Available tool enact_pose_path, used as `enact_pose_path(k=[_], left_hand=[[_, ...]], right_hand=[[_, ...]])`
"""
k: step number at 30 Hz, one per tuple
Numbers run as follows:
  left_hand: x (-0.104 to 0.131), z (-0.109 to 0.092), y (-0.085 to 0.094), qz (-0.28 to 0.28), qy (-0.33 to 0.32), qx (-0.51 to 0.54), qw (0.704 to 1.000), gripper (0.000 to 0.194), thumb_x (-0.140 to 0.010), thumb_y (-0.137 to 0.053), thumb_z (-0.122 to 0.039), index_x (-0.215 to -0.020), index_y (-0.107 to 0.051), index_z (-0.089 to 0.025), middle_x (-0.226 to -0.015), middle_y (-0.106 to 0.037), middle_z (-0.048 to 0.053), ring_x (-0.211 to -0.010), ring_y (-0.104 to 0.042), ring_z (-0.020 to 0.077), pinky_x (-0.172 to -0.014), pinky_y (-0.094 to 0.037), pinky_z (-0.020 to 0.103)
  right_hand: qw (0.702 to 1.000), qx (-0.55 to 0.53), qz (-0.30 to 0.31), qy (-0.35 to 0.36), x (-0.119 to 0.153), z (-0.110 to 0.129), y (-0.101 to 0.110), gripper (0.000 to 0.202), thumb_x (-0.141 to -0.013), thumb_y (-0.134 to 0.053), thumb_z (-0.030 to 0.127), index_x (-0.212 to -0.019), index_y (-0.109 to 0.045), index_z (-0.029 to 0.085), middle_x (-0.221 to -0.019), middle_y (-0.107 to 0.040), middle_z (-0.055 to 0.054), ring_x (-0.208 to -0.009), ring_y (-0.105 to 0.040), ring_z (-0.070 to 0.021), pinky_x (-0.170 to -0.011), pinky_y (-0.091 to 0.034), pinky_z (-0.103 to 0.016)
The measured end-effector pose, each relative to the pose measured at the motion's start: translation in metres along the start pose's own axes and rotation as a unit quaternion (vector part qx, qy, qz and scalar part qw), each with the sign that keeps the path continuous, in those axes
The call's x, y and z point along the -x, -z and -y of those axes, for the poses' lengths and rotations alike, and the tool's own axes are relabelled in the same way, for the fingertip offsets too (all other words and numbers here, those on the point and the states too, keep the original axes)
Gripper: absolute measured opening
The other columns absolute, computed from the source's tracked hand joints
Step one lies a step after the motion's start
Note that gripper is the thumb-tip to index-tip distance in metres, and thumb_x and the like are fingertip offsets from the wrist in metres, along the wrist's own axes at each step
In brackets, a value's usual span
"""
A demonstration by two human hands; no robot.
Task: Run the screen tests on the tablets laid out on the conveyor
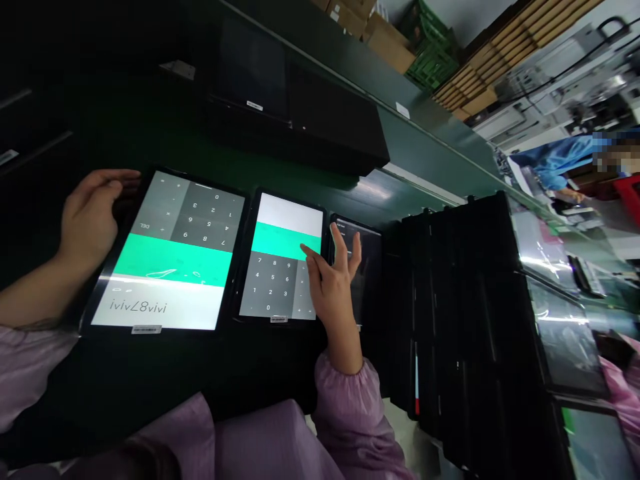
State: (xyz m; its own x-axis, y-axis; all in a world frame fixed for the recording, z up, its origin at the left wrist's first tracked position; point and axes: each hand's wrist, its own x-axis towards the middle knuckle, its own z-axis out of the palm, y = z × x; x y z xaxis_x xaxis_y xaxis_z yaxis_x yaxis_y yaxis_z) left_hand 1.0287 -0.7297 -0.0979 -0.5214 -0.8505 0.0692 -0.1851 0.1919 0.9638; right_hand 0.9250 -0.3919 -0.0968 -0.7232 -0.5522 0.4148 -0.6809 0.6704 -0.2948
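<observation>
My left hand [93, 217] is beside the upper left edge of a tablet [173, 260], its index finger stretched towards the corner; the lower fingers are partly in shadow. That tablet shows an upside-down calculator with a green band and the text "ivivZ8vivi". My right hand [333, 287], fingers spread, hovers over the right side of a second tablet [273, 283], with one fingertip over its green band; whether it touches the glass I cannot tell. This calculator is upright. Partly behind my right hand lies a third, darker tablet [370, 267] with small text at its top.
A dark tablet [253, 70] rests on a black box [335, 120] at the back. On the right stand rows of black tablets or cases [470, 300], with more screens [565, 327] beyond. Green crates [430, 43] and cartons are behind. A person in blue [555, 157] is at far right.
</observation>
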Motion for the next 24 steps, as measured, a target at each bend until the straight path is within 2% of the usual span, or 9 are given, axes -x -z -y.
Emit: enact_pose_path(k=[3, 5, 7, 10, 14, 19, 22, 24], left_hand=[[0.003, -0.003, 0.002, 0.009, 0.005, -0.011, 1.0, 0.034, -0.092, -0.048, -0.01, -0.113, -0.074, -0.012, -0.121, -0.076, 0.009, -0.115, -0.07, 0.0244, -0.11, -0.053, 0.049], [0.004, -0.003, 0.003, 0.013, 0.017, -0.009, 1.0, 0.033, -0.093, -0.049, -0.01, -0.113, -0.075, -0.013, -0.121, -0.076, 0.008, -0.116, -0.07, 0.0239, -0.11, -0.053, 0.047], [0.004, -0.002, 0.003, 0.018, 0.023, -0.001, 1.0, 0.032, -0.093, -0.05, -0.011, -0.113, -0.075, -0.014, -0.12, -0.076, 0.007, -0.117, -0.069, 0.0239, -0.111, -0.053, 0.047], [0.004, 0.003, 0.004, 0.018, 0.019, 0.014, 1.0, 0.03, -0.093, -0.05, -0.012, -0.11, -0.075, -0.015, -0.117, -0.077, 0.007, -0.114, -0.07, 0.0245, -0.11, -0.053, 0.048], [0.003, 0.006, 0.003, 0.014, 0.02, 0.026, 0.999, 0.03, -0.092, -0.05, -0.012, -0.108, -0.075, -0.015, -0.115, -0.077, 0.008, -0.112, -0.071, 0.0256, -0.109, -0.054, 0.051], [0.004, 0.001, 0.002, 0.014, 0.017, 0.016, 1.0, 0.031, -0.091, -0.049, -0.011, -0.108, -0.075, -0.014, -0.115, -0.077, 0.008, -0.112, -0.071, 0.0256, -0.107, -0.054, 0.049], [0.004, -0.001, 0.003, 0.013, 0.018, 0.01, 1.0, 0.031, -0.091, -0.049, -0.01, -0.107, -0.075, -0.014, -0.114, -0.077, 0.009, -0.111, -0.071, 0.0248, -0.108, -0.054, 0.048], [0.004, 0.0, 0.003, 0.013, 0.016, 0.011, 1.0, 0.031, -0.09, -0.049, -0.011, -0.107, -0.075, -0.014, -0.115, -0.077, 0.009, -0.112, -0.071, 0.0249, -0.108, -0.054, 0.048]], right_hand=[[1.0, 0.006, -0.006, -0.006, 0.0, -0.001, 0.0, 0.033, -0.107, -0.048, 0.03, -0.117, -0.079, 0.025, -0.167, -0.039, -0.007, -0.163, -0.009, -0.0404, -0.125, -0.023, -0.075], [0.999, 0.009, -0.024, -0.019, 0.001, -0.003, 0.0, 0.033, -0.107, -0.047, 0.029, -0.113, -0.08, 0.024, -0.163, -0.044, -0.008, -0.162, -0.016, -0.0388, -0.125, -0.022, -0.076], [0.998, 0.006, -0.047, -0.041, 0.003, -0.005, -0.001, 0.036, -0.107, -0.046, 0.03, -0.11, -0.081, 0.024, -0.158, -0.05, -0.009, -0.16, -0.022, -0.038, -0.123, -0.026, -0.076], [0.997, -0.009, -0.052, -0.048, 0.004, -0.003, -0.004, 0.036, -0.107, -0.046, 0.031, -0.112, -0.08, 0.025, -0.157, -0.051, -0.01, -0.161, -0.02, -0.039, -0.12, -0.032, -0.075], [0.999, -0.018, -0.028, -0.021, 0.003, 0.002, -0.005, 0.033, -0.107, -0.048, 0.03, -0.113, -0.08, 0.027, -0.16, -0.048, -0.007, -0.161, -0.018, -0.0394, -0.122, -0.029, -0.075], [0.996, -0.013, -0.056, -0.063, 0.004, 0.002, -0.004, 0.035, -0.107, -0.047, 0.031, -0.11, -0.081, 0.024, -0.154, -0.054, -0.011, -0.159, -0.022, -0.0412, -0.117, -0.036, -0.076], [0.995, -0.044, -0.078, -0.039, 0.006, 0.01, -0.001, 0.034, -0.106, -0.049, 0.027, -0.102, -0.083, 0.024, -0.147, -0.061, -0.01, -0.156, -0.031, -0.0393, -0.115, -0.043, -0.071], [0.995, -0.072, -0.066, -0.004, 0.007, 0.021, 0.001, 0.032, -0.104, -0.051, 0.024, -0.098, -0.083, 0.027, -0.147, -0.061, -0.007, -0.156, -0.032, -0.0371, -0.118, -0.042, -0.069]])
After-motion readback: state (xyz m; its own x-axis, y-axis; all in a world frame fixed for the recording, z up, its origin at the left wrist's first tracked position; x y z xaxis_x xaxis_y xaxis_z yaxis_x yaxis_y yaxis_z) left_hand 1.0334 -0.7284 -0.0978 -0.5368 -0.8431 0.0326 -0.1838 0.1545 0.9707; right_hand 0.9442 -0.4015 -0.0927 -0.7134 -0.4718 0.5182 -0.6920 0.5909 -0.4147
